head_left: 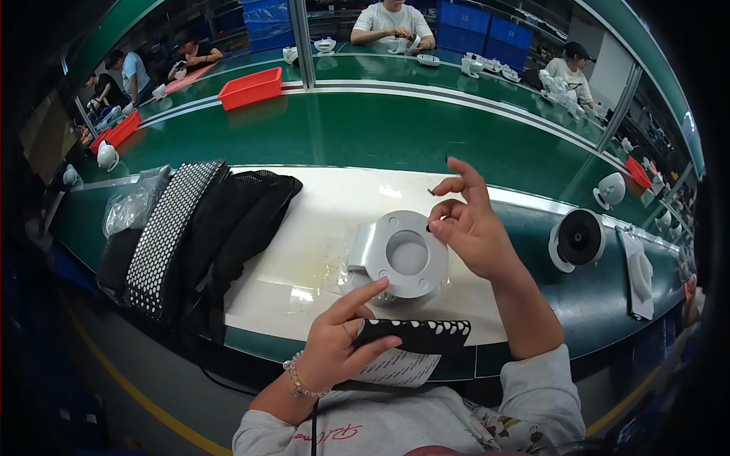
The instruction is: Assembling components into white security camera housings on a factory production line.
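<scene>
A white ring-shaped base (pixel 375 258) with a round opening and small round recesses lies face up on the pale work mat, with clear plastic around it. My left hand (pixel 334 346) grips a black sheet with white round spots (pixel 414 332) between thumb and fingers; its index fingertip touches the base's near rim. A printed white paper (pixel 399 368) hangs below that sheet. At the base's far right rim, my right hand (pixel 475 232) pinches a small black pad (pixel 430 227) between thumb and finger. Small dark bits show at the tips of its other raised fingers.
Left on the bench lie a black-and-white dotted sheet (pixel 171 235), black mesh fabric (pixel 243 220) and a clear plastic bag (pixel 137 201). A round white device with black face (pixel 578 237) stands right. Beyond are a green conveyor (pixel 380 125), a red bin (pixel 251 89) and several people.
</scene>
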`<move>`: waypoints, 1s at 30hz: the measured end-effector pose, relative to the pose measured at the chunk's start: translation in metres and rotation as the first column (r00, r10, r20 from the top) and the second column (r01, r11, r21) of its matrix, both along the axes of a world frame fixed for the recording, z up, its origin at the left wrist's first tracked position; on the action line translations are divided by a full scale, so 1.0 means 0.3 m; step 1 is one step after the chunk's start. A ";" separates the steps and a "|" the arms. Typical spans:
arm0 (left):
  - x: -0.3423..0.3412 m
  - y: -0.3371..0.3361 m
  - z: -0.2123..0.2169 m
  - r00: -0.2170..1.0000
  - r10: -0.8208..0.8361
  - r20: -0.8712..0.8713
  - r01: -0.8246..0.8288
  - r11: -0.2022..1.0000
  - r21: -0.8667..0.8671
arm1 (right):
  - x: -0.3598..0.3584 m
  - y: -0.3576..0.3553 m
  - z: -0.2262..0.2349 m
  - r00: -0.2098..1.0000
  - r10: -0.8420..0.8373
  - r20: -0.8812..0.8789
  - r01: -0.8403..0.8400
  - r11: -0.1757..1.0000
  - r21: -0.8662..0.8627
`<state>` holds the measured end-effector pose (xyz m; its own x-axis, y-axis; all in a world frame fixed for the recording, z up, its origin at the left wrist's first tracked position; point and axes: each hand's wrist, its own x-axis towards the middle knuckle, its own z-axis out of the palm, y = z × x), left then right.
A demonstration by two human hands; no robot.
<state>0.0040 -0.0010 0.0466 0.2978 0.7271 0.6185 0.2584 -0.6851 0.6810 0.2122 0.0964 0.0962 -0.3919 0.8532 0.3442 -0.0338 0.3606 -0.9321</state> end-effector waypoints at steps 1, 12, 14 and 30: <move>0.005 0.006 -0.008 1.000 0.000 -0.001 0.000 1.000 0.001 | 0.004 0.000 0.003 1.000 0.000 -0.001 0.000 1.000 0.001; 0.022 0.020 -0.083 0.990 0.098 -0.106 -0.085 0.989 0.121 | 0.035 -0.105 0.050 0.806 -0.263 0.531 -0.119 0.806 0.579; 0.020 0.018 -0.101 0.989 0.089 -0.117 -0.074 0.989 0.126 | 0.015 -0.103 0.047 0.838 -0.291 0.462 -0.058 0.794 0.605; 0.026 0.010 -0.099 0.986 0.080 -0.145 -0.053 0.982 0.181 | -0.093 -0.014 0.058 0.910 -0.093 0.405 -0.016 0.966 0.258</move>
